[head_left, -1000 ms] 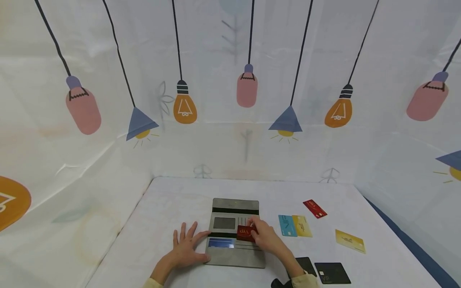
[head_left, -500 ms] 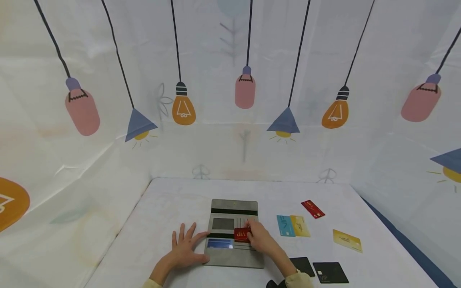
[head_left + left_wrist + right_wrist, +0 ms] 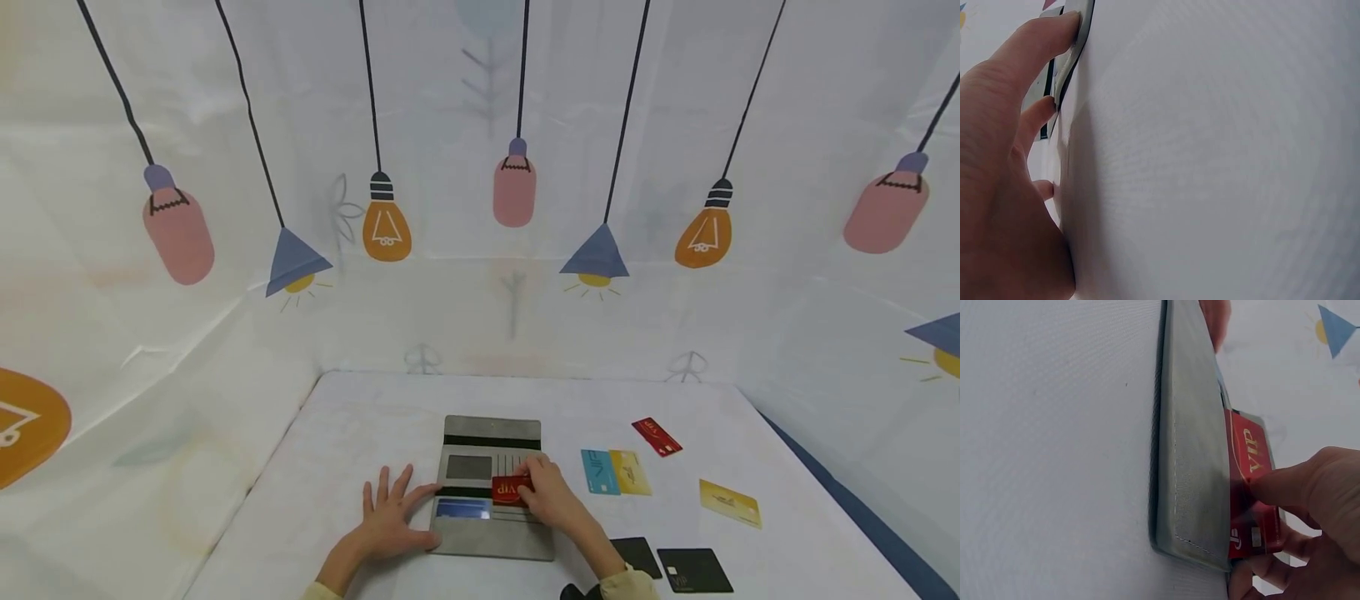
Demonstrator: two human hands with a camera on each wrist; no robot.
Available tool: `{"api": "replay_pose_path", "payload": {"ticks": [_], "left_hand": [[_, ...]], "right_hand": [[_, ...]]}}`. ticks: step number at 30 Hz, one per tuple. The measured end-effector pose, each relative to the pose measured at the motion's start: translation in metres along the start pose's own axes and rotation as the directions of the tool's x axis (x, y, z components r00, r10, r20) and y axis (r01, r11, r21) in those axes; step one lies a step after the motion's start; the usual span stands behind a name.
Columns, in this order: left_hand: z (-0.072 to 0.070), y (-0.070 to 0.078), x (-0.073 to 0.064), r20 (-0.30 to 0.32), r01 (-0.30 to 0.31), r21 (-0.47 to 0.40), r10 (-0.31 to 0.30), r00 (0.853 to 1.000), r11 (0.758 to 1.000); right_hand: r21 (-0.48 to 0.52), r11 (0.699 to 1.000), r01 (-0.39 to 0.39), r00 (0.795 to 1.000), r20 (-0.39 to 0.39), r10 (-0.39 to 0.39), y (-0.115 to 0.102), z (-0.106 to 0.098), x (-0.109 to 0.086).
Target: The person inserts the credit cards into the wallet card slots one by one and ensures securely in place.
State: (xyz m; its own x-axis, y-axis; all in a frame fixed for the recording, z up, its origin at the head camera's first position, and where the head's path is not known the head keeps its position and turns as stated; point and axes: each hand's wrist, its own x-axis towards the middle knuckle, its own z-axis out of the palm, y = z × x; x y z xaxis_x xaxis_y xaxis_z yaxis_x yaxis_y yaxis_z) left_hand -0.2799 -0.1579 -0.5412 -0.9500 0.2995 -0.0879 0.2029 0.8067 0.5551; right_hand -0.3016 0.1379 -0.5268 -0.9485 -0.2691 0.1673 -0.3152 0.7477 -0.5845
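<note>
An unfolded grey wallet (image 3: 495, 546) lies on the white table, with slots and dark bands across its inside. A blue card (image 3: 461, 507) sits in its left lower part. My right hand (image 3: 553, 500) pinches a red VIP card (image 3: 506, 491) by its right side, over the slots of the right lower part. In the right wrist view, the thumb lies on the face of the red card (image 3: 1250, 447), whose lower edge meets the wallet's grey flap (image 3: 1200, 487). My left hand (image 3: 386, 521) is spread, its thumb and index finger touching the wallet's left edge.
To the right lie a blue card (image 3: 601, 472) beside a yellow card (image 3: 630, 472), a second red card (image 3: 657, 437) and another yellow card (image 3: 730, 502). Two black cards, one (image 3: 694, 570) lying apart and one (image 3: 636, 557) partly behind the right forearm, are nearer me.
The red card has shifted slightly left and toward me and lies straighter over the slot. My right fingers have moved to its right edge, uncovering more of it. The left hand stays put.
</note>
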Motion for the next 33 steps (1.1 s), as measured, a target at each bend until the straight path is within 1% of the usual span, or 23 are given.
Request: {"api": "replay_pose_path", "payload": {"ticks": [11,18,25,30,33], "left_hand": [[0.0006,0.0018,0.0000,-0.010,0.002,0.007,-0.002,1.000,1.000],[-0.0018,0.0031,-0.0011,-0.003,0.010,-0.003,-0.010,1.000,1.000],[-0.0011,0.0028,-0.0012,-0.003,0.012,-0.002,-0.012,1.000,1.000],[-0.0001,0.0007,-0.0006,0.002,0.014,-0.011,-0.014,1.000,1.000],[0.0017,-0.0008,0.0002,0.000,0.008,-0.018,-0.008,1.000,1.000]], "right_hand": [[-0.013,0.999,-0.031,0.999,-0.008,0.031,0.0040,-0.0003,0.0013],[-0.040,0.999,0.000,1.000,-0.009,0.000,0.0085,0.0022,-0.0005],[-0.044,0.998,0.045,0.998,0.041,-0.044,0.0068,0.0004,-0.0030],[-0.068,0.997,0.043,0.996,0.076,-0.037,0.0042,-0.0013,-0.0053],[-0.086,0.995,0.042,0.993,0.112,-0.032,0.0027,-0.0036,-0.0076]]}}
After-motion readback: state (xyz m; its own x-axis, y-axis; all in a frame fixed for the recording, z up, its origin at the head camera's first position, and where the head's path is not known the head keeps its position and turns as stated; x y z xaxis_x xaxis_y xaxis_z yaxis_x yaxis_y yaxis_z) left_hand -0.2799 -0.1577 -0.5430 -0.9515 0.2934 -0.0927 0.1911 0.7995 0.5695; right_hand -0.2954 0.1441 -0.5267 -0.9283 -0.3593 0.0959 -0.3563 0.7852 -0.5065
